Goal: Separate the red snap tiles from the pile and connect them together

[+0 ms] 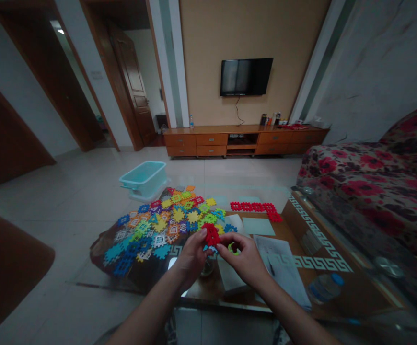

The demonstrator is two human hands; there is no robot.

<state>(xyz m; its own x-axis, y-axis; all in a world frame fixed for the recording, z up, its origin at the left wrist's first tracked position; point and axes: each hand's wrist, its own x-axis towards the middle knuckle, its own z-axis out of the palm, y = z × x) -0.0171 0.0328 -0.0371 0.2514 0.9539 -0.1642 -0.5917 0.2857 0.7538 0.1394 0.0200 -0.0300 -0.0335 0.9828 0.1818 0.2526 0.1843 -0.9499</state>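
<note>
Between my two hands, above the glass table, is a red interlocking plastic tile. My left hand pinches its left side, and my right hand grips its right edge with thumb and fingertips. Whether it is one tile or more I cannot tell. A pile of multicoloured interlocking tiles spreads over the table to the left and beyond my hands. Farther back on the right, several red tiles are joined in a row that bends toward me at its right end.
Papers with a pen lie to the right of my hands. A capped plastic bottle shows near the table's right front. On the floor behind the pile stands a teal plastic bin. A flowered sofa is at the right.
</note>
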